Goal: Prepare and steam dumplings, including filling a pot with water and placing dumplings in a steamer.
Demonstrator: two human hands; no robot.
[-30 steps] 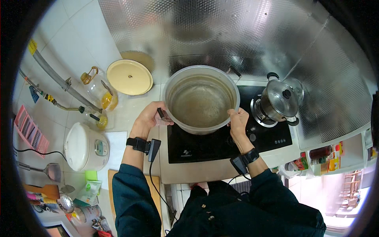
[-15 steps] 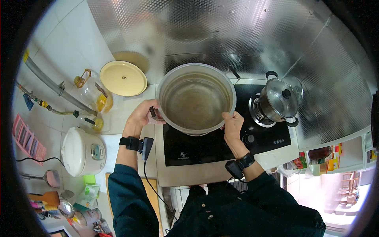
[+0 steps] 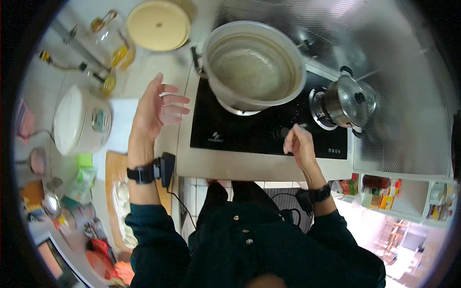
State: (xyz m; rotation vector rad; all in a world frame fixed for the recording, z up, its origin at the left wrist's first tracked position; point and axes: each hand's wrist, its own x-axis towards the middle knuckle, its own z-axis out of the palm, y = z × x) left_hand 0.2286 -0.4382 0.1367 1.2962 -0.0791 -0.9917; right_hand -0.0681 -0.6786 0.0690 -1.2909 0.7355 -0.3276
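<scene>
My left hand hangs open and empty over the light counter, fingers spread, left of the hob. A large metal pot rests on the hob's left burner, containing what looks like clear liquid; its left handle is free of my fingers. My right hand is loosely closed, with nothing visible in it, in front of the pot and beside a dark control knob on the black hob. Right of it, a smaller lidded steel pot sits on the other burner.
A cream lid, oil bottles and a white cooker stand left. A wooden board holds something white, near utensils. A foil-like splash guard curves behind the hob; shelves hold packages at right.
Both hands have let go of the large pot. The left has opened and moved away from its handle; the right has drawn toward the hob's front. The view has also shifted.
</scene>
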